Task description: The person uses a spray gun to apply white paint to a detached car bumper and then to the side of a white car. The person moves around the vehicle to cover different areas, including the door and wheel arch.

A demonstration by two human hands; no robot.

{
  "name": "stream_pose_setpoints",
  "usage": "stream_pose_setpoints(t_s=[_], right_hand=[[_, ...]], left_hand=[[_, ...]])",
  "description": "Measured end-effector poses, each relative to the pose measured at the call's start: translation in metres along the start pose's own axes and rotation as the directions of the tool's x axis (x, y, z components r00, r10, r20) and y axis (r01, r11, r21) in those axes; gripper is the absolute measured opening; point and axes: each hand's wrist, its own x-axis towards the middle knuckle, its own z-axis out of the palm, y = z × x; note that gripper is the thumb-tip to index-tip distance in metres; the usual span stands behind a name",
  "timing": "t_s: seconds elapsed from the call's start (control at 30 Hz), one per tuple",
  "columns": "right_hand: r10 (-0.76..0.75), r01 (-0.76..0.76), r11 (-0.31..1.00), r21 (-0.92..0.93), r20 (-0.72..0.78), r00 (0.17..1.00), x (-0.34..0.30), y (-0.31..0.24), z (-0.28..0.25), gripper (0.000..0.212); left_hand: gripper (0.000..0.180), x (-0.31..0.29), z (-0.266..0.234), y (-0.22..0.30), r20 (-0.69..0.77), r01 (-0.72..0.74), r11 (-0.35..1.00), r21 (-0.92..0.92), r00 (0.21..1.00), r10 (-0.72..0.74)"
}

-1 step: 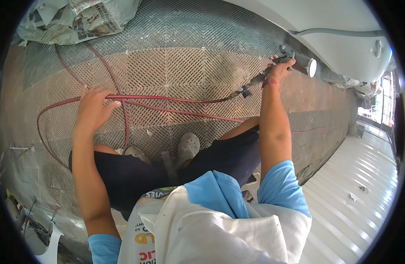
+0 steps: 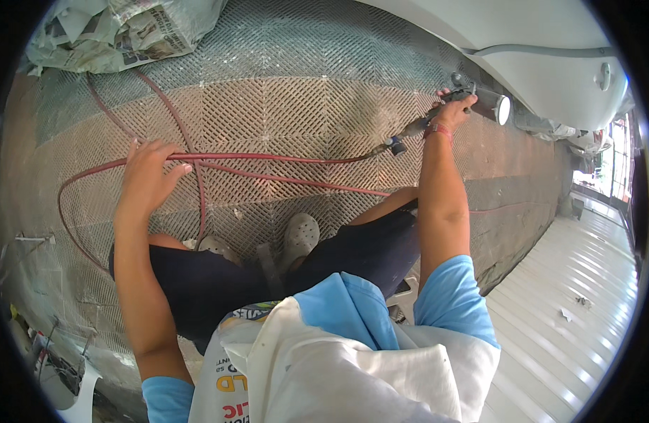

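Observation:
My right hand [image 2: 457, 111] is closed round a spray gun [image 2: 458, 94], held out to the far right. A grey cup [image 2: 489, 103] with a white round end sits on the gun, close to a pale curved body panel [image 2: 550, 88]. At the gun's lower end, a fitting with a dark round knob [image 2: 396, 145] joins it to a red hose [image 2: 268, 157]. The hose runs left across to my left hand [image 2: 148, 169], whose fingers curl over it with the thumb held apart. Beyond that hand the hose loops back toward my left leg.
Other lengths of red hose [image 2: 170, 106] cross the textured, paint-dusted floor mat [image 2: 268, 113]. Newspaper and plastic masking [image 2: 134, 35] hangs at the far left. A ribbed pale metal sheet [image 2: 550, 303] lies at the right. My clog [image 2: 301, 234] rests between my knees.
My right hand and the spray gun have shifted very slightly to the right. My left hand stays at nearly the same place on the hose.

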Motion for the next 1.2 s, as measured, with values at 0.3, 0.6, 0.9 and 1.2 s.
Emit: stream_pose_setpoints(t_s=[0.3,0.6,0.9,1.2], right_hand=[[-0.027,0.038,0.995,0.092,-0.117,0.993,0.014,-0.029,0.019,0.070],[0.008,-0.090,0.980,0.179,0.417,0.909,-0.202,-0.045,0.104,0.063],[-0.113,-0.002,0.989,0.148,0.765,0.634,-0.311,-0.088,0.165,0.070],[-0.051,0.058,0.998,0.001,0.492,0.869,-0.186,-0.084,0.085,0.068]], left_hand=[[0.037,-0.008,0.001,-0.020,-0.174,0.102,0.992,0.068,0.981,-0.088],[0.032,0.015,-0.004,-0.067,-0.454,0.437,0.872,0.221,0.837,-0.305],[0.028,0.028,-0.002,-0.083,-0.455,0.476,0.860,0.186,0.817,-0.354],[0.022,0.042,-0.001,-0.054,-0.135,0.203,0.978,0.052,0.972,-0.195]])
